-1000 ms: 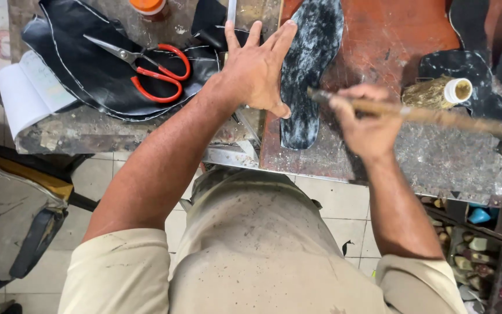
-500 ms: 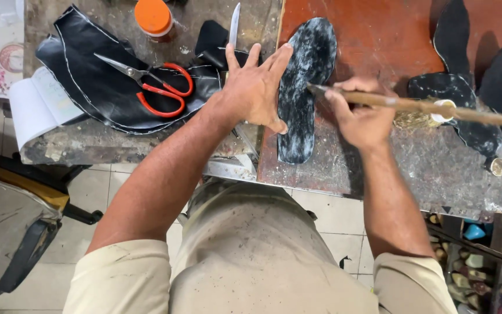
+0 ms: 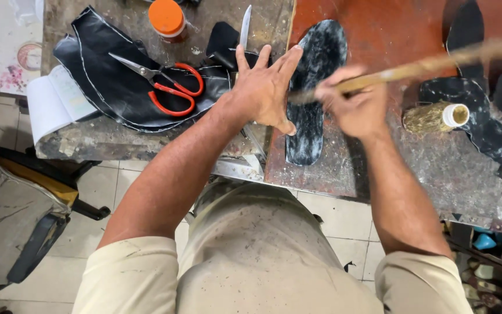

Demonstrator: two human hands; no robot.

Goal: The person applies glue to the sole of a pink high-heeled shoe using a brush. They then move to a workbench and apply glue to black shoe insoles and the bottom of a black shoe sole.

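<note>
A dark, glossy shoe insole (image 3: 315, 75) lies lengthwise on the brown work board (image 3: 390, 35). My left hand (image 3: 262, 90) rests flat beside it, fingers spread, with the fingertips pressing on the insole's left edge. My right hand (image 3: 352, 104) grips a long wooden-handled brush (image 3: 437, 61) whose tip touches the insole's middle; the handle points up to the right and is blurred.
Red-handled scissors (image 3: 169, 84) lie on black leather pieces (image 3: 111, 75) at the left, beside an orange-lidded jar (image 3: 167, 17), a knife blade (image 3: 245, 26) and a white notebook (image 3: 50, 102). A glue-crusted bottle (image 3: 434, 116) and more black cut pieces (image 3: 489, 122) sit to the right.
My right hand has swept the brush along the insole, with the handle tilting upward to the right. My left hand has stayed pressed at the insole's edge.
</note>
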